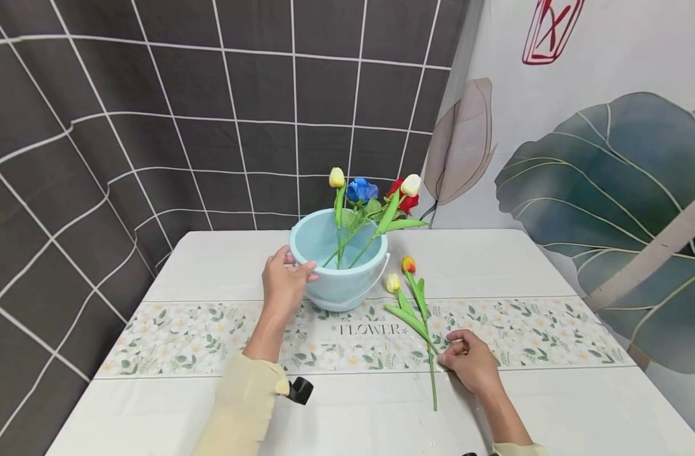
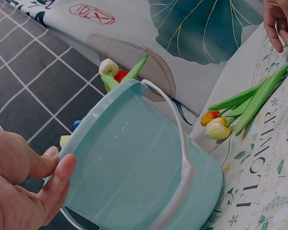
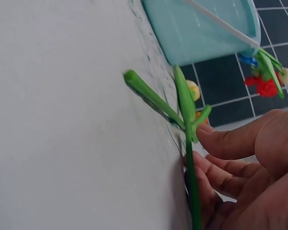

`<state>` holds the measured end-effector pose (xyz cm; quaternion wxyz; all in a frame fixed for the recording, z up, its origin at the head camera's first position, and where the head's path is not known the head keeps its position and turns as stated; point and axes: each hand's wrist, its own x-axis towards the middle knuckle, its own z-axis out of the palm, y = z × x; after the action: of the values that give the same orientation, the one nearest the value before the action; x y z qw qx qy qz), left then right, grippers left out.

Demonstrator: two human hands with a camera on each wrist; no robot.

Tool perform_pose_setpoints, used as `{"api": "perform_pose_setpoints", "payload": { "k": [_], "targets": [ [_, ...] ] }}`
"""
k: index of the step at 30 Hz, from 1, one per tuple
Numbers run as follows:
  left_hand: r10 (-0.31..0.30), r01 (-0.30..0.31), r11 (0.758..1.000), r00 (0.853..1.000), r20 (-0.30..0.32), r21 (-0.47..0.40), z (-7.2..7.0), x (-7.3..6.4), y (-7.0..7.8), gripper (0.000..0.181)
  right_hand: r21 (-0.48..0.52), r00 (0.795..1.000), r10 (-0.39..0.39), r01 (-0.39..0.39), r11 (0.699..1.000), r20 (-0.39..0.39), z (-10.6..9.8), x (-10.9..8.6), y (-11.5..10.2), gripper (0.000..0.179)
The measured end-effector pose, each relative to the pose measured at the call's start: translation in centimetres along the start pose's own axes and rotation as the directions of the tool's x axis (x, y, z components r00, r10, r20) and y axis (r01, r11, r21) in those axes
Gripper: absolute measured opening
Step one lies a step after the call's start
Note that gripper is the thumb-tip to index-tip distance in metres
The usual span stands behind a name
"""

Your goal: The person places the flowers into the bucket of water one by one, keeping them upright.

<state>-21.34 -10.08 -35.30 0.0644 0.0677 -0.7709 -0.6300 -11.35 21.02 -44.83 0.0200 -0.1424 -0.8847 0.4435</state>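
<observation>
A light blue bucket point(image 1: 338, 288) with a white handle point(image 2: 182, 179) stands on the table. My left hand point(image 1: 286, 278) grips its near left rim between thumb and fingers. Inside lean a yellow tulip point(image 1: 336, 177), a white tulip point(image 1: 411, 185), a blue flower point(image 1: 362, 190) and a red flower point(image 1: 408, 202). To the right of the bucket, an orange-red tulip point(image 1: 408, 265) and a yellow tulip point(image 1: 392, 283) lie with green leaves crossing. My right hand point(image 1: 471, 362) is beside their stems, fingers loosely bent, thumb apart from the fingers. Whether its fingertips touch a stem point(image 3: 191, 182) is unclear.
A white tablecloth point(image 1: 170, 411) with a floral band and the word FLOWER covers the table. Behind it hangs a dark cloth point(image 1: 261, 88) with white grid lines. A pale curtain point(image 1: 626, 50) printed with large leaves hangs at the right.
</observation>
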Motion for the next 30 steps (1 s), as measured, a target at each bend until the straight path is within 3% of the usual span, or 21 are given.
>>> {"api": "perform_pose_setpoints", "payload": {
  "k": [9, 17, 24, 30],
  "targets": [
    [0.005, -0.005, 1.0, 1.0, -0.007, 0.028, 0.01, -0.21, 0.16, 0.066, -0.104, 0.997, -0.064, 0.06, 0.993, -0.039, 0.91, -0.2, -0.3, 0.041],
    [0.004, -0.003, 1.0, 1.0, -0.007, 0.019, 0.03, -0.2, 0.19, 0.066, -0.153, 0.997, -0.049, 0.039, 0.987, -0.064, 0.96, -0.18, -0.55, 0.037],
    [0.0, 0.0, 1.0, 1.0, -0.008, 0.016, 0.02, -0.17, 0.13, 0.065, 0.004, 0.999, 0.029, -0.029, 1.0, -0.041, 0.61, 0.05, -0.37, 0.031],
    [0.002, -0.002, 1.0, 1.0, -0.003, 0.021, -0.06, -0.25, 0.19, 0.065, 0.151, 0.995, 0.098, -0.097, 0.984, 0.002, 0.33, 0.18, -0.39, 0.029]
  ]
}}
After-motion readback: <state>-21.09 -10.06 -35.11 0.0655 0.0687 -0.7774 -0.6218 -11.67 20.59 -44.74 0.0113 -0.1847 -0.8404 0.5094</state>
